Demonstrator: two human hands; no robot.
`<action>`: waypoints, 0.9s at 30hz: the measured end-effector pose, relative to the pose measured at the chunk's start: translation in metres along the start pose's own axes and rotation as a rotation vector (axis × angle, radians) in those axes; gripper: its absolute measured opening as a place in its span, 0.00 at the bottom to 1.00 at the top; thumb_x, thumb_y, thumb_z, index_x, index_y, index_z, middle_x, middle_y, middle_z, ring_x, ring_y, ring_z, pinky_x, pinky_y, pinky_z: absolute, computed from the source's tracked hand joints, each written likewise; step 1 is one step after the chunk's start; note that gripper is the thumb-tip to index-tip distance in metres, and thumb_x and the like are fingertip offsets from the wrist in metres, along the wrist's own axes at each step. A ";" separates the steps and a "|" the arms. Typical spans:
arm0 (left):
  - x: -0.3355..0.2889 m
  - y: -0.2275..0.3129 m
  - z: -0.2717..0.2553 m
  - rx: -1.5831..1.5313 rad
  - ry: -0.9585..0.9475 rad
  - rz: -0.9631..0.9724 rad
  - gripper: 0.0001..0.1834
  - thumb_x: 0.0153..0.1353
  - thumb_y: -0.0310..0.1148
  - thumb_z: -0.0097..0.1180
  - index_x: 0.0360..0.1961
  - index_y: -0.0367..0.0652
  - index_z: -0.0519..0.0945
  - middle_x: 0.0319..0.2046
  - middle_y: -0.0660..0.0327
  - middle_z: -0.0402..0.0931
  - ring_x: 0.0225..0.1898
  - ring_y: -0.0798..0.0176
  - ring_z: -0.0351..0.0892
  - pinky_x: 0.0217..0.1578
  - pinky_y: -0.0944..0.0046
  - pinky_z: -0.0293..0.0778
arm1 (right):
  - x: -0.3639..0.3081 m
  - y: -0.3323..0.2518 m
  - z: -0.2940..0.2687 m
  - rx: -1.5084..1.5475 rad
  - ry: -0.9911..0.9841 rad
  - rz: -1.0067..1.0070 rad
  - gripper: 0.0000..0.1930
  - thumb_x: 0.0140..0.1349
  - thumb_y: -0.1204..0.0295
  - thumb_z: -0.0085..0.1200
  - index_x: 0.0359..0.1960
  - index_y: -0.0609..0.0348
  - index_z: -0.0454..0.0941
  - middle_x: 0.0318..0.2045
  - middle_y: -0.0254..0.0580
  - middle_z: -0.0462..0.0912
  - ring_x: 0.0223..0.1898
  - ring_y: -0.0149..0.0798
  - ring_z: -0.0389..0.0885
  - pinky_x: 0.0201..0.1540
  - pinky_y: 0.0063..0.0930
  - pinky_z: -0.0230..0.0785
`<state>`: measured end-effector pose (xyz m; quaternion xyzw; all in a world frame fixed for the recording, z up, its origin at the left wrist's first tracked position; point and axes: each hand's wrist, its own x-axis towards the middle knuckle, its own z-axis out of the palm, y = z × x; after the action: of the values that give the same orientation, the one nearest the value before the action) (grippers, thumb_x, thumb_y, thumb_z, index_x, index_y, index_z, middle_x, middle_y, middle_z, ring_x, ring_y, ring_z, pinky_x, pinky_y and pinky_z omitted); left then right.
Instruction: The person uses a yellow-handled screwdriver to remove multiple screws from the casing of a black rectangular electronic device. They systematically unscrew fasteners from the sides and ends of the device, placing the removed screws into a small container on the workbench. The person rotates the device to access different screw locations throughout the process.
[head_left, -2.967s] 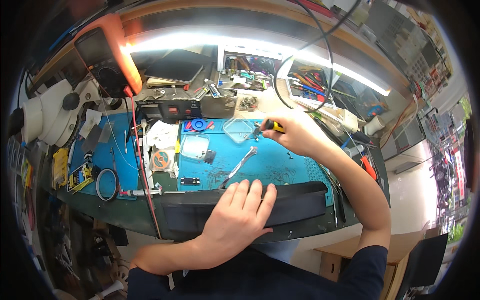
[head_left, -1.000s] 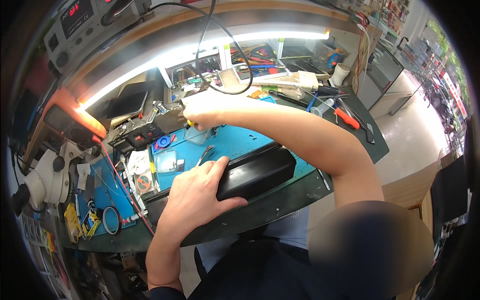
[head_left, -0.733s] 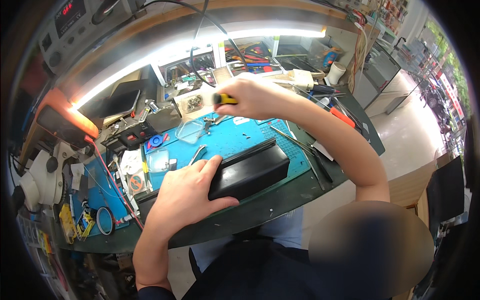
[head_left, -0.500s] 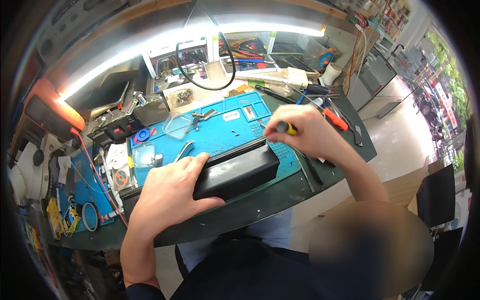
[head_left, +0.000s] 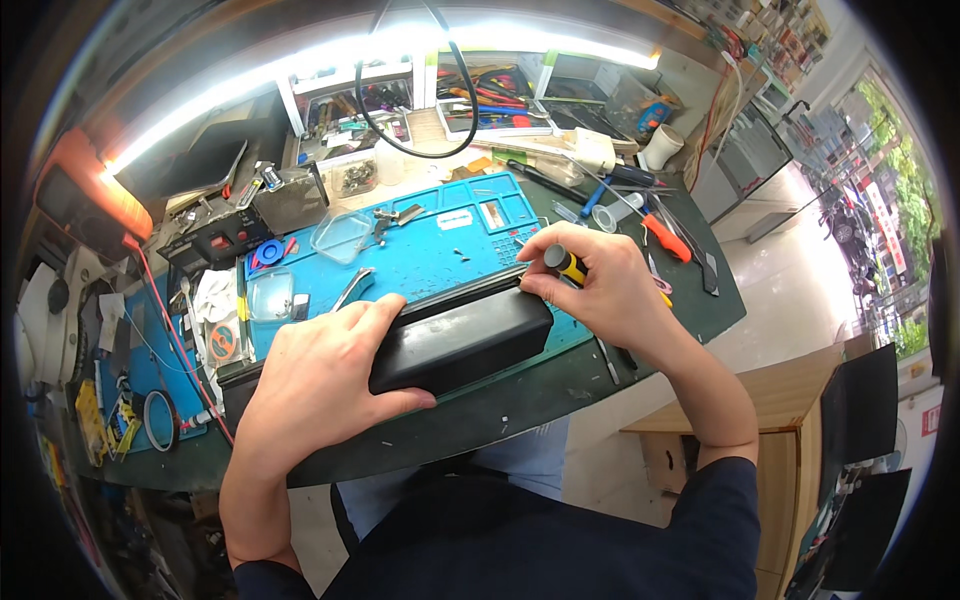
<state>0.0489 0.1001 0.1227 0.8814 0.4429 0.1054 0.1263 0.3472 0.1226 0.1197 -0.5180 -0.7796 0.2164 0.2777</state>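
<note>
Seen from above, a person in a dark long-sleeved top works at a cluttered surface under a bright strip light. The left hand lies flat and spread over the left end of a long black box-shaped device, fingers curled over its far edge and thumb pressed along its near side — pinning it down rather than lifting it. The device rests across the front edge of a blue work mat, tilted so its right end sits farther from the person. The right hand is closed around a small screwdriver with a yellow-and-black handle, held at the device's right end (the tip is hidden behind the fingers). On the mat lie a clear plastic tray, tweezers and loose screws; beyond it, to the right, are a red-handled tool and a white cup.
</note>
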 end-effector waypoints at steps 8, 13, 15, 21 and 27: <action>-0.002 -0.002 0.003 -0.054 0.020 -0.010 0.44 0.47 0.55 0.77 0.60 0.39 0.77 0.42 0.52 0.83 0.45 0.47 0.84 0.44 0.53 0.77 | 0.008 -0.019 -0.003 -0.237 -0.034 -0.020 0.13 0.60 0.73 0.69 0.46 0.58 0.82 0.37 0.44 0.87 0.36 0.44 0.86 0.41 0.34 0.76; -0.003 -0.004 0.003 -0.055 0.008 -0.008 0.44 0.48 0.55 0.77 0.61 0.39 0.76 0.42 0.51 0.82 0.44 0.46 0.84 0.44 0.53 0.76 | 0.014 -0.021 -0.005 -0.304 -0.088 0.006 0.13 0.60 0.73 0.70 0.45 0.60 0.81 0.34 0.45 0.86 0.35 0.42 0.85 0.41 0.32 0.76; -0.002 -0.005 0.002 -0.047 -0.018 -0.013 0.44 0.48 0.56 0.76 0.61 0.39 0.76 0.42 0.51 0.82 0.44 0.46 0.83 0.44 0.53 0.76 | 0.018 -0.014 -0.008 -0.233 -0.139 0.054 0.12 0.60 0.73 0.70 0.44 0.61 0.81 0.33 0.42 0.85 0.35 0.37 0.85 0.41 0.30 0.75; 0.004 -0.007 -0.005 -0.031 -0.119 -0.022 0.46 0.50 0.59 0.74 0.62 0.38 0.75 0.46 0.48 0.83 0.47 0.43 0.83 0.47 0.51 0.76 | 0.034 0.024 -0.016 0.417 -0.369 0.453 0.14 0.60 0.67 0.73 0.43 0.55 0.83 0.33 0.25 0.81 0.33 0.18 0.75 0.28 0.16 0.63; 0.008 -0.019 -0.013 -0.022 -0.184 -0.026 0.46 0.51 0.58 0.73 0.63 0.38 0.75 0.49 0.45 0.83 0.51 0.41 0.82 0.52 0.49 0.74 | 0.039 0.007 -0.011 0.493 -0.413 0.492 0.18 0.59 0.66 0.74 0.48 0.56 0.82 0.35 0.24 0.78 0.30 0.18 0.72 0.26 0.16 0.59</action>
<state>0.0354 0.1195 0.1292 0.8801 0.4396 0.0270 0.1774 0.3470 0.1621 0.1315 -0.5527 -0.5963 0.5565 0.1711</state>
